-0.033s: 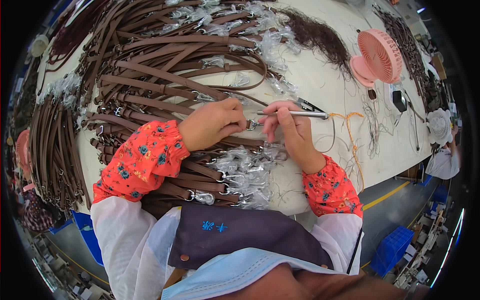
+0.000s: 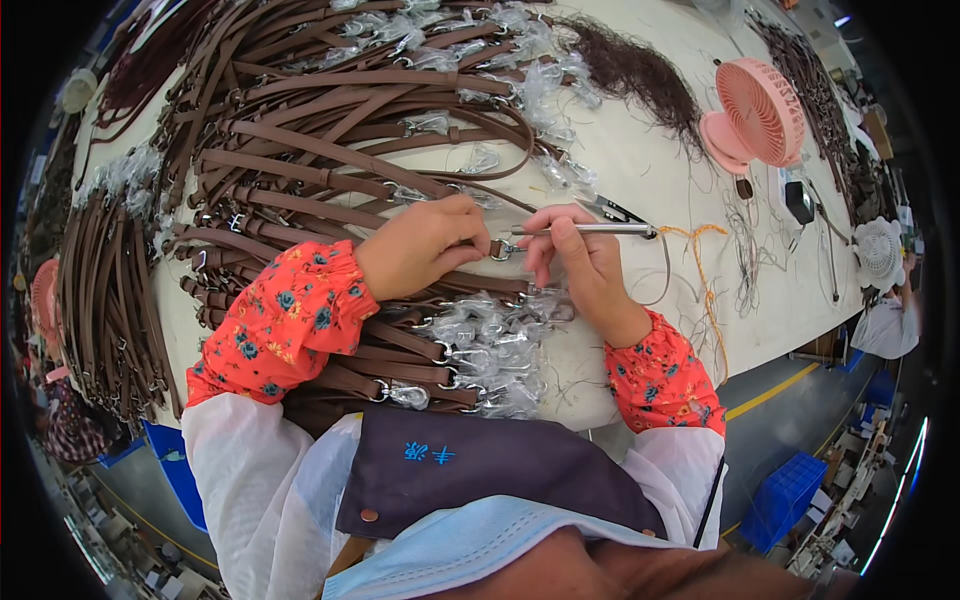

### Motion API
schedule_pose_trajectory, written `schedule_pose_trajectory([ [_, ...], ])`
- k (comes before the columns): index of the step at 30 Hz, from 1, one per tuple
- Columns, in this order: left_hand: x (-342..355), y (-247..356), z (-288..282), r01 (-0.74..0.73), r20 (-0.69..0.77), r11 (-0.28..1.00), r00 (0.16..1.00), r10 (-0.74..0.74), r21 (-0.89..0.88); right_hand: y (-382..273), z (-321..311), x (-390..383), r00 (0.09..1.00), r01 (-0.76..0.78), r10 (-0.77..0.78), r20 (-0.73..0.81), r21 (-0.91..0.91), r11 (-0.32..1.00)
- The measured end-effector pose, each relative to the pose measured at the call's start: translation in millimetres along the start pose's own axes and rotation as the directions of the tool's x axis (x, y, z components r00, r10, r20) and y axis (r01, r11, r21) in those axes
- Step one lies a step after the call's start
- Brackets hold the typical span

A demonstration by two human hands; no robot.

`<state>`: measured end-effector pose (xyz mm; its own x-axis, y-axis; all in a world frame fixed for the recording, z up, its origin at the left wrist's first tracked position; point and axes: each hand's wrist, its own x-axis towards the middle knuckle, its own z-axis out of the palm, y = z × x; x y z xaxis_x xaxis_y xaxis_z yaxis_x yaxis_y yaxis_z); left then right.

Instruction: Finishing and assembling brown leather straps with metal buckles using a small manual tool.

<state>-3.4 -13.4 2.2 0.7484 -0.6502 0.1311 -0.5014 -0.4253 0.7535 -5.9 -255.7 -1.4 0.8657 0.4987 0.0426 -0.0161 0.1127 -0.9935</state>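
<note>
My left hand (image 2: 425, 247) is closed, its thumb and fingers pinching the end of a brown strap beside a silver metal clasp (image 2: 505, 250). The fingers hide most of that strap end. To its right, my right hand (image 2: 582, 262) grips a slim silver pen-shaped tool (image 2: 605, 229), which lies nearly level with its tip pointing left above the clasp. A thin dark cable (image 2: 668, 268) curves down near the tool's right end. Right-hand fingertips lie next to the clasp; whether they touch it I cannot tell.
Many brown straps (image 2: 300, 150) with plastic-wrapped metal hooks (image 2: 490, 345) cover the table's left and middle. Behind my right hand lie dark-handled scissors or snips (image 2: 618, 210). Further right are an orange cord (image 2: 708, 275), a pink fan (image 2: 755, 112) and a dark thread tangle (image 2: 640, 75).
Fingers of both hands have shifted very slightly beside the clasp. The strap and the silver tool stay held.
</note>
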Motion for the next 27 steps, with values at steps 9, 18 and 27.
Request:
schedule_pose_trajectory([
  [9, 0.5, 1.0, -6.0, 0.214, -0.068, 0.955, 0.97, -0.233, -0.206, -5.6, 4.1, -0.7, 0.989, -0.111, 0.125, 0.08, -0.165, 0.98],
  [18, -0.5, 3.1, -7.6, 0.231, -0.028, 0.95, 0.97, -0.242, -0.211, -9.8, 6.3, 0.8, 0.987, -0.109, 0.132, 0.091, -0.219, 0.97],
  [27, -0.6, 2.3, -5.9, 0.198, -0.043, 0.956, 0.976, -0.212, -0.216, -7.7, 6.7, 0.9, 0.991, -0.074, 0.1, 0.09, -0.257, 0.964],
])
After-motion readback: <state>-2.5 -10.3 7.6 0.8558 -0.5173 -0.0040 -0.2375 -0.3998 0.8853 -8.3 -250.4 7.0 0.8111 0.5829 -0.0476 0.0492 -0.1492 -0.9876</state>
